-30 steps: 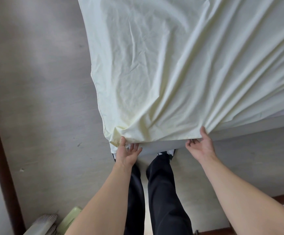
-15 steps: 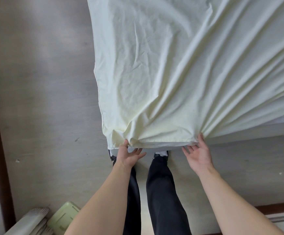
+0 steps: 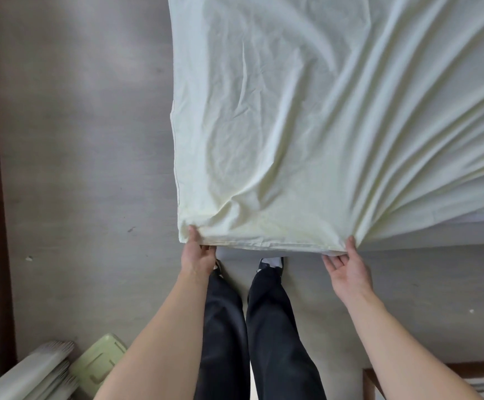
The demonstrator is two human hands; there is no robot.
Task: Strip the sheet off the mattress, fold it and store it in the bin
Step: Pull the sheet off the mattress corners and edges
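Both hands, left hand (image 3: pixel 199 255) and right hand (image 3: pixel 347 268), pinch the sheet (image 3: pixel 307 125) near edge; stripping underway; folding, bin left.

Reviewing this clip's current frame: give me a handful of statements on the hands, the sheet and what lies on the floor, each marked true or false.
1. Both hands grip the near edge of the sheet. True: the left hand holds its corner and the right hand the hem further along.
2. The sheet is dark blue. False: it is pale yellow.
3. Creases fan out from the right hand's grip. True.
4. The sheet is already folded into a small square. False: it lies spread out and wrinkled.
5. A pale green lid-like object lies at lower left. True.
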